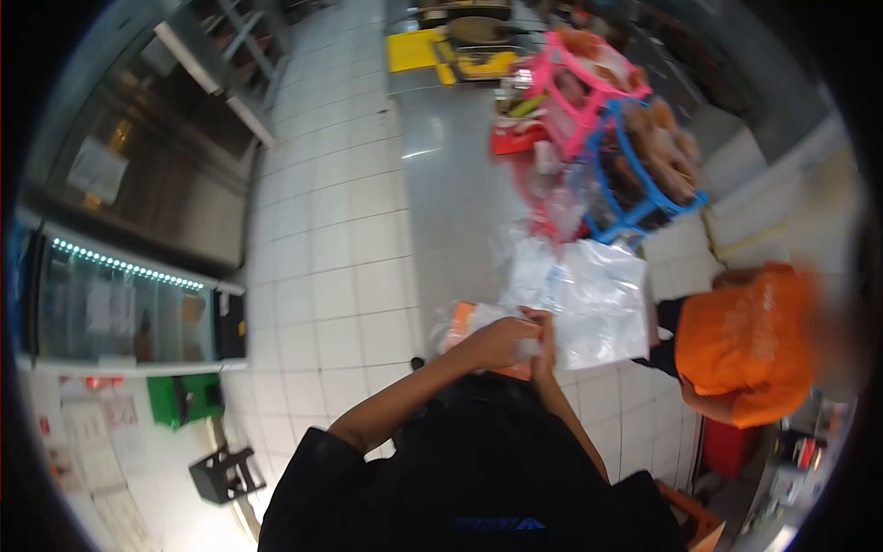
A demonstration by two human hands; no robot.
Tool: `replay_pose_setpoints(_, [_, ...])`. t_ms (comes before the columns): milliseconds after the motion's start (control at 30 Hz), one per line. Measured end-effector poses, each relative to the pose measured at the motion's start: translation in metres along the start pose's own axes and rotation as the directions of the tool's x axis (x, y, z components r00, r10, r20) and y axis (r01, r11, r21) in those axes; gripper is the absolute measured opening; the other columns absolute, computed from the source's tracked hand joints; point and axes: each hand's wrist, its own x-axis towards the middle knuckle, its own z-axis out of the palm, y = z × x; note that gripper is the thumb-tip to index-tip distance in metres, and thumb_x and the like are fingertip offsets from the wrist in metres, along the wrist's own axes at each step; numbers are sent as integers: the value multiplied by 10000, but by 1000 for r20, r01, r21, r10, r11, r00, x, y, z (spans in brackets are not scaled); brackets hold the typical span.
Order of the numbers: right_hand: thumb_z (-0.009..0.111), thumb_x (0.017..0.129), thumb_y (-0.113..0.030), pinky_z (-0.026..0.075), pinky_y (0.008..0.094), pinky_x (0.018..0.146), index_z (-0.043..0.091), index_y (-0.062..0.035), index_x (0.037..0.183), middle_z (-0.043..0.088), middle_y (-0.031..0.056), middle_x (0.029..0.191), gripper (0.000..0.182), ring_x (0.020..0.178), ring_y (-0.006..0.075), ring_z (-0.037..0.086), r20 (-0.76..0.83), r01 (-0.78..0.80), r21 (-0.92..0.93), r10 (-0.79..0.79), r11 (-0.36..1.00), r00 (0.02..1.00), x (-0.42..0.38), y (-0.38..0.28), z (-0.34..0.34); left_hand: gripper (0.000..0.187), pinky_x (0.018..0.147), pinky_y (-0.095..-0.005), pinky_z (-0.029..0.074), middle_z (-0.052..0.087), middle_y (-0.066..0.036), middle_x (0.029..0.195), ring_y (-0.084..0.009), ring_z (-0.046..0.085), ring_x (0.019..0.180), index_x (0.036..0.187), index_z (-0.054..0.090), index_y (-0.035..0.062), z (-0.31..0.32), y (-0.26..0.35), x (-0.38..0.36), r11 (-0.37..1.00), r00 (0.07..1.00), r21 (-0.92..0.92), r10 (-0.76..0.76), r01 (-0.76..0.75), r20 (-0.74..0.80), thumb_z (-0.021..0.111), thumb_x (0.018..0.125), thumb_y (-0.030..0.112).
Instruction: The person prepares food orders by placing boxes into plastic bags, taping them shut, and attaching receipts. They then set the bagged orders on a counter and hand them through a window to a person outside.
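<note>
My left hand (501, 343) and my right hand (543, 339) meet in front of my body at the near end of the metal counter. Both are closed together on a bunched piece of clear plastic bag (527, 350). The bag has orange parts (462, 320), seen to the left of my left hand and just below the fingers; its contents cannot be made out. Just beyond my right hand lies a large shiny white plastic bag (593, 299), spread flat. The fingers are partly hidden and a little blurred.
A blue crate (635, 179) and a pink crate (579, 92), both filled, stand along the counter (441, 202)'s right side. Farther back are a yellow board (414, 51) and trays. A person in an orange shirt (750, 345) stands at right. Glass-fronted fridge (138, 304) at left.
</note>
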Motion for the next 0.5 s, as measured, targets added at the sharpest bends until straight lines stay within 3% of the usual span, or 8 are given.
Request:
replay_pose_setpoints(33, [471, 1016, -540, 481, 354, 984, 494, -56, 1248, 575, 148, 1262, 538, 1180, 232, 579, 63, 127, -77, -122, 989, 991, 4, 5, -3, 228, 888, -452, 507, 705, -139, 988, -359, 660, 947, 999, 696, 39, 6, -5, -1, 990, 991, 65, 129, -126, -46, 750, 856, 207])
replay_pose_setpoints(100, [467, 1022, -495, 469, 349, 997, 505, -49, 1236, 575, 142, 1246, 495, 1172, 222, 575, 69, 84, -94, -77, 992, 995, 4, -6, -23, 135, 828, -414, 512, 694, -102, 894, -292, 659, 838, 862, 699, 31, 14, -15, 12, 909, 893, 155, 410, -386, -186, 759, 834, 148])
replay_pose_setpoints(167, [427, 1049, -452, 439, 348, 1038, 516, -34, 1215, 576, 138, 1229, 458, 1168, 215, 565, 40, -244, 106, 241, 964, 970, 1, -7, -5, 147, 779, -373, 505, 664, -90, 842, -253, 636, 784, 824, 662, 30, 10, -20, 8, 958, 969, -161, 223, -238, -108, 761, 835, 137])
replay_pose_setpoints(233, [224, 1118, -506, 489, 350, 982, 536, -49, 1156, 613, 140, 1214, 554, 1030, 217, 637, -29, -313, 196, 325, 929, 945, 0, 17, -1, 299, 649, -315, 464, 579, -67, 691, -170, 550, 650, 717, 560, 26, 2, -25, -4, 939, 999, -342, 6, -20, -42, 759, 886, 172])
replay_pose_setpoints(267, [230, 1118, -504, 467, 357, 1011, 544, -50, 1138, 618, 135, 1188, 552, 1039, 214, 624, -57, -261, 345, 298, 902, 953, 0, 26, -1, 322, 615, -326, 445, 566, -70, 659, -164, 521, 617, 702, 562, 23, 0, -33, -7, 960, 999, -279, -9, -6, -52, 760, 896, 187])
replay_pose_setpoints(367, [251, 1116, -503, 435, 392, 1051, 552, -60, 1130, 618, 133, 1167, 536, 1117, 228, 588, -63, -127, 132, 136, 983, 989, 3, 22, -1, 437, 534, -350, 396, 499, -85, 554, -156, 435, 516, 634, 532, 14, 6, -23, 3, 966, 997, -249, -77, 74, -1, 760, 927, 246])
replay_pose_setpoints(467, [280, 1115, -496, 389, 388, 1080, 560, -68, 1112, 617, 126, 1142, 511, 1172, 230, 550, -164, -150, 409, 234, 900, 958, 2, 7, -4, 446, 517, -354, 387, 477, -92, 546, -161, 402, 490, 628, 527, 12, 10, -19, 2, 962, 980, -246, -152, 117, -128, 755, 934, 244])
replay_pose_setpoints(500, [311, 1114, -485, 421, 367, 1039, 563, -69, 1101, 621, 109, 1139, 487, 1131, 212, 568, -214, -163, 494, 301, 854, 929, 1, 20, -12, 452, 495, -355, 362, 456, -83, 539, -168, 366, 465, 620, 513, 10, 12, -31, 0, 986, 980, -151, -96, 69, -175, 757, 929, 233])
